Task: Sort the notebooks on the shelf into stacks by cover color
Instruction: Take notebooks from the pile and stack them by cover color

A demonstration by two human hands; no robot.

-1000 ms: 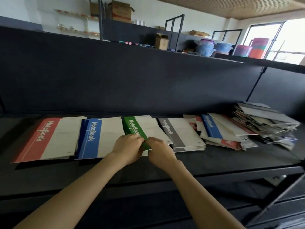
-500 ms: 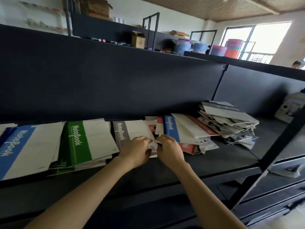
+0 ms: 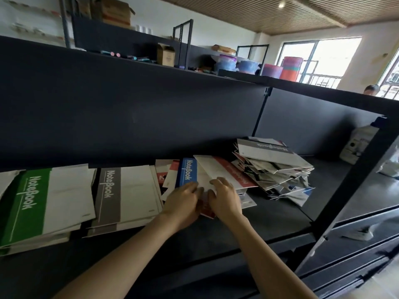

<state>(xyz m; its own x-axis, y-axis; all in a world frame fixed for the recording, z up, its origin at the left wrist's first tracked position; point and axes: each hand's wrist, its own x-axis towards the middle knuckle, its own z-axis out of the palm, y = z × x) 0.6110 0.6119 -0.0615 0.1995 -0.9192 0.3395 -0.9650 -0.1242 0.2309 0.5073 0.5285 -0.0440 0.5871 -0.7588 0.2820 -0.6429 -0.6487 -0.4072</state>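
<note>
I see only the two arms of the person. The left hand (image 3: 183, 201) and the right hand (image 3: 224, 198) are bare. The left forearm (image 3: 129, 255) and the right forearm (image 3: 269, 260) are bare too, from wrist to the lower edge of my view. Details of the fingers (image 3: 193, 186) are too blurred to tell.

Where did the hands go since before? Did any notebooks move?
Both hands slid right along the shelf: from the green stack, past the grey stack, onto the mixed pile, where the left hand and right hand now touch the red-striped notebook. Whether they grip it is unclear. The sorted stacks stayed put.
</note>
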